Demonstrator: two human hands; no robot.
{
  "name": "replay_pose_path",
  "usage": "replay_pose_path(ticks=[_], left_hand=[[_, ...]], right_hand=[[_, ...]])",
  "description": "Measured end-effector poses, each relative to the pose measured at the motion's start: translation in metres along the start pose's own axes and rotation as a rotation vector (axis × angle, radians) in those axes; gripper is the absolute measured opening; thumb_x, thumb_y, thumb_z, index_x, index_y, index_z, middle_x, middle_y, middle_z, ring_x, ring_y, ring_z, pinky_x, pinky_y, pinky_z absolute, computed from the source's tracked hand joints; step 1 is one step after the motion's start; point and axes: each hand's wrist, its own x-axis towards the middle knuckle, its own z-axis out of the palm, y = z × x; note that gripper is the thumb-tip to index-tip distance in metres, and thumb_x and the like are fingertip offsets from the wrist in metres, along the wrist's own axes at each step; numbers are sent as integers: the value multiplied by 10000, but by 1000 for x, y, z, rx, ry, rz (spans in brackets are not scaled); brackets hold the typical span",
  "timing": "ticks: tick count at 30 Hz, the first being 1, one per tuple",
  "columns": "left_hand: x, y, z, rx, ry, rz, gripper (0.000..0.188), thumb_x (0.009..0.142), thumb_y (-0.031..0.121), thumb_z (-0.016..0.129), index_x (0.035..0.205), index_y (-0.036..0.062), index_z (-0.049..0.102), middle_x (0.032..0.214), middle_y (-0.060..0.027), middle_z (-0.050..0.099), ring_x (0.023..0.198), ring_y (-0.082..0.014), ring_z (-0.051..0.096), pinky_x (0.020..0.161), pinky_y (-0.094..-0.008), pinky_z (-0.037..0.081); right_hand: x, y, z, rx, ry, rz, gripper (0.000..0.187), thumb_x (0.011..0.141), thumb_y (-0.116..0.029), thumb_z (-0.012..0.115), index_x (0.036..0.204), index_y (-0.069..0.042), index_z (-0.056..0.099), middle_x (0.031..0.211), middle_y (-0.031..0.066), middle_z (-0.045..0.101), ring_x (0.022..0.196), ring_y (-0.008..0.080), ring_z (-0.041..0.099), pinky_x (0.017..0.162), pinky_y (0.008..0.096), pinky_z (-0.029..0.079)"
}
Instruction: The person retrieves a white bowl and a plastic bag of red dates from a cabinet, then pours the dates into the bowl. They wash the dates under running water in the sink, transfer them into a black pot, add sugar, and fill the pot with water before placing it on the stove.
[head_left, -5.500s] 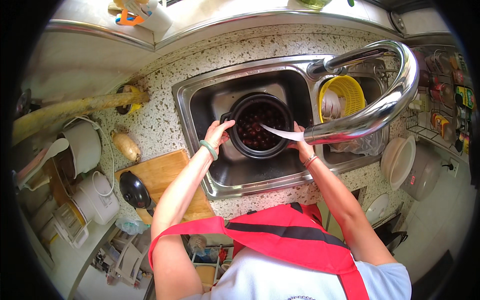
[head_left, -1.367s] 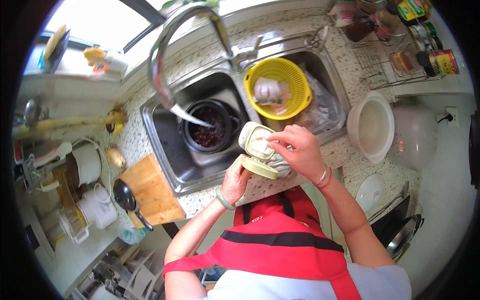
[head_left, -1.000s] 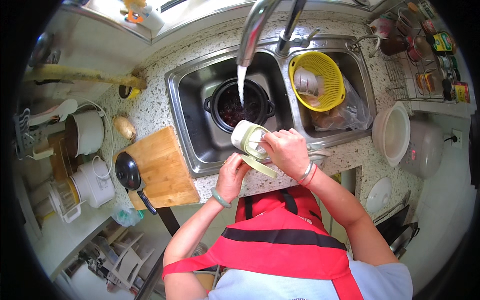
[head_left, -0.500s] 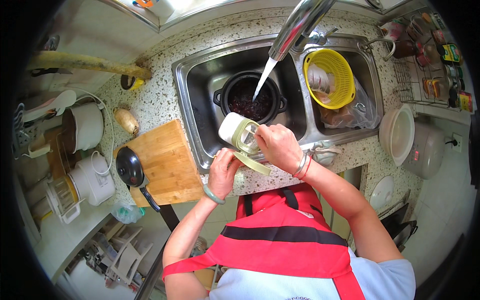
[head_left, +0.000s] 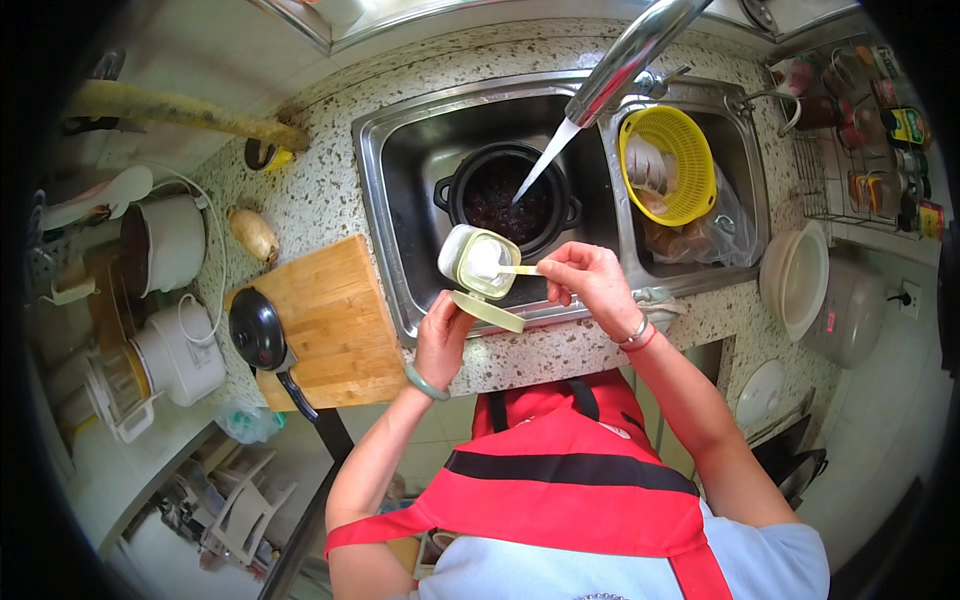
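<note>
My left hand [head_left: 440, 335] is closed on a small clear jar [head_left: 453, 250] with a pale green rim, tilted at the sink's front edge. The jar's hinged green lid [head_left: 488, 312] hangs open beside my fingers, partly hiding them. White powder [head_left: 486, 256] fills much of the jar. My right hand [head_left: 593, 285] pinches the pale handle of a small spoon [head_left: 522, 269], whose tip is in the powder. Just beyond the jar, a black two-handled pot [head_left: 452, 203] sits in the left basin. Water [head_left: 548, 158] runs from the faucet [head_left: 640, 45] onto dark reddish contents inside it.
A yellow basket [head_left: 705, 185] and a plastic bag [head_left: 728, 228] occupy the right basin. To the left, a wooden cutting board [head_left: 345, 320] bears a small black lidded pan [head_left: 258, 325]. A brown root vegetable [head_left: 252, 235] lies behind it. White bowls [head_left: 793, 280] stand at the right.
My right hand has drawn back to the right from over the jar, so the spoon's handle and the white powder now show. The jar's opening faces up more plainly. Water keeps running.
</note>
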Motion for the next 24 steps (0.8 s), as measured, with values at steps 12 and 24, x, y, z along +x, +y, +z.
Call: replay_pose_path(ticks=[12,24], left_hand=[[-16,-35,-11,-87,80,-96,35,876,1,612,881,-12,581,806,-121,560,712,-245,565,649,-318,455],[-17,-27,-7,-66,53,-90,44,878,9,624,883,-10,585,793,-110,552,679,-217,542,633,-309,446]], right_hand=[[16,-4,-26,-125,237,-181,143,900,-118,639,848,13,616,630,55,645,509,64,559,477,193,430],[7,-5,-17,-365,300,-376,132,889,-98,642,836,22,627,605,33,641,520,53,590,463,204,451]])
